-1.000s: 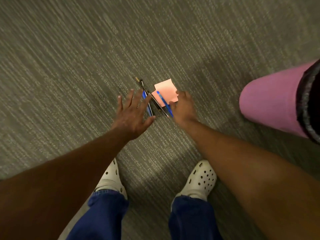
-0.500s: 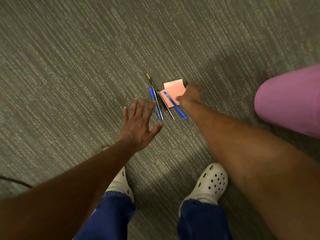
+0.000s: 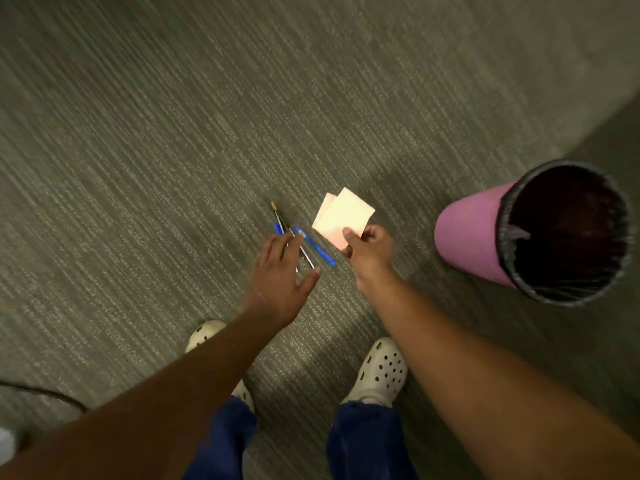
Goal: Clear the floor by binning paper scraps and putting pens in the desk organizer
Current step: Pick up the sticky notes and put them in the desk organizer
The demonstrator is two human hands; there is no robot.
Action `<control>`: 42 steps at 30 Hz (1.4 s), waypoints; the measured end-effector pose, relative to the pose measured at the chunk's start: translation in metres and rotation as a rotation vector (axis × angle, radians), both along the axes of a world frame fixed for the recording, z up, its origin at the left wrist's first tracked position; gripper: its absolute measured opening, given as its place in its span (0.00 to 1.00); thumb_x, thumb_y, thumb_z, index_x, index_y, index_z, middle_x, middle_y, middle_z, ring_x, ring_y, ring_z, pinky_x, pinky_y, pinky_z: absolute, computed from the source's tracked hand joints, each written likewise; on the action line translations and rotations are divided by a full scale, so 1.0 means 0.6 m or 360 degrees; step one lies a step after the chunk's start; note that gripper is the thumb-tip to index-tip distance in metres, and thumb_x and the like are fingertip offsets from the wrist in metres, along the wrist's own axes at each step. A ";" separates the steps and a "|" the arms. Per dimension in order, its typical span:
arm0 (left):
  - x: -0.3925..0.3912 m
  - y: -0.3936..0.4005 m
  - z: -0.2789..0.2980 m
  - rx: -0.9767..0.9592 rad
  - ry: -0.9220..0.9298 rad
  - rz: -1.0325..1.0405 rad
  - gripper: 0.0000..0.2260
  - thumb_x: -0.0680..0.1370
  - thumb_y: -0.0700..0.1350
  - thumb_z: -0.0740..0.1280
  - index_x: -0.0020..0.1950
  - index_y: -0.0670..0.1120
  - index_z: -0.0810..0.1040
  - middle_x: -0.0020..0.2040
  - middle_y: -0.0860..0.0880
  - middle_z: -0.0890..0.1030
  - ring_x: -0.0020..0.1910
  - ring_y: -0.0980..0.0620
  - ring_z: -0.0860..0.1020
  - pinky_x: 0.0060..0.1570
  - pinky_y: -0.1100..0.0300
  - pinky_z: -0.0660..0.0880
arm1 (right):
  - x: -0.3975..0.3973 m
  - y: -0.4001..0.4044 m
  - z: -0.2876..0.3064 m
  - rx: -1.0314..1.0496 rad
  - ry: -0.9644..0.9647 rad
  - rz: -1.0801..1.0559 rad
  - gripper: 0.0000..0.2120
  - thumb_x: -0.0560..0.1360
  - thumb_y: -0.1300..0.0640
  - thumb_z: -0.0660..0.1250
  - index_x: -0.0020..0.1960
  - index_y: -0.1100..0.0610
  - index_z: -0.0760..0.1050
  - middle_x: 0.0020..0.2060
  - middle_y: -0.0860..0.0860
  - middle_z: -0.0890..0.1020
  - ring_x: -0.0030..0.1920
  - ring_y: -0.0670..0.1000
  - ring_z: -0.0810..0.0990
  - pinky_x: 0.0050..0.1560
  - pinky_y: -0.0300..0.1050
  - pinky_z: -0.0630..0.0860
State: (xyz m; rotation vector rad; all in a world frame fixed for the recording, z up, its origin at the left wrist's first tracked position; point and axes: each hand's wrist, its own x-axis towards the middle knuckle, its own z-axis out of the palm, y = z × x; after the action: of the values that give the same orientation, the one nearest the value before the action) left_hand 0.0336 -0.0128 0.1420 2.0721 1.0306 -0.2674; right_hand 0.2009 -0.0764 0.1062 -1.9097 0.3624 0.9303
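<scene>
My right hand [image 3: 369,251] pinches two pale pink paper scraps [image 3: 343,216] by their near edge, lifted off the carpet. Several pens [image 3: 313,245], blue and dark ones, lie together on the grey carpet just left of that hand. Over the pens' near ends hovers my left hand [image 3: 280,282], fingers spread and straight, hiding part of them. I cannot tell if it touches them. A pink bin [image 3: 467,233] with a black liner stands to the right, its mouth open toward me.
My two feet in white clogs [image 3: 381,372] stand just below the pens. A dark cable [image 3: 45,394] curves across the carpet at the lower left. A darker floor strip runs along the far right.
My right hand has lifted the paper scraps off the pens and carpet. My left hand has moved forward over the pens. The view has shifted, bringing the bin's mouth into sight.
</scene>
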 end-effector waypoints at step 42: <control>0.512 -0.682 1.074 -0.1510 -0.0491 -0.0462 0.08 0.83 0.44 0.68 0.60 0.43 0.81 0.53 0.41 0.88 0.50 0.41 0.88 0.43 0.50 0.86 | 0.172 -0.888 1.151 0.0042 -0.1158 -0.1128 0.05 0.79 0.47 0.73 0.52 0.46 0.79 0.49 0.44 0.86 0.47 0.50 0.87 0.43 0.45 0.87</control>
State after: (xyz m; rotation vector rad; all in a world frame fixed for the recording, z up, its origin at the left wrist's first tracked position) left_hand 0.3409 -0.4222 0.7865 1.3118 0.2904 -0.4575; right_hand 0.3039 -0.6091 0.7971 -1.7544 0.5192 -0.2278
